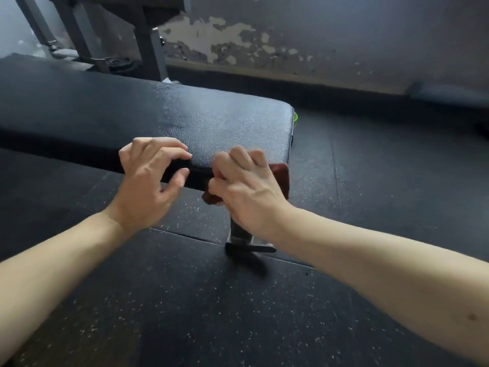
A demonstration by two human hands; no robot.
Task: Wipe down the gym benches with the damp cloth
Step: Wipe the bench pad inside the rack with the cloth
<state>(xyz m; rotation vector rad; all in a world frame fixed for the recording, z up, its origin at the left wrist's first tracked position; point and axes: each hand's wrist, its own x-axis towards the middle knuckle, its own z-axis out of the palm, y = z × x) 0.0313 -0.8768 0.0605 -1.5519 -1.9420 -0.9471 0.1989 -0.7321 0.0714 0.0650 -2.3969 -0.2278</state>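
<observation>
A black padded gym bench (148, 115) runs from the left to the middle of the view, its end at the right. My right hand (246, 186) grips a dark red cloth (279, 172) against the bench's near side edge, close to the end corner. Most of the cloth is hidden under the fingers. My left hand (150, 178) sits just left of it at the same edge, fingers curled over the top of the pad and thumb below; it holds nothing.
The bench's metal leg and foot (248, 243) stand on the speckled black rubber floor (211, 313). A grey steel rack frame (148, 41) rises behind the bench. A peeling wall (317, 35) runs along the back. Something small and green (295, 117) shows past the bench end.
</observation>
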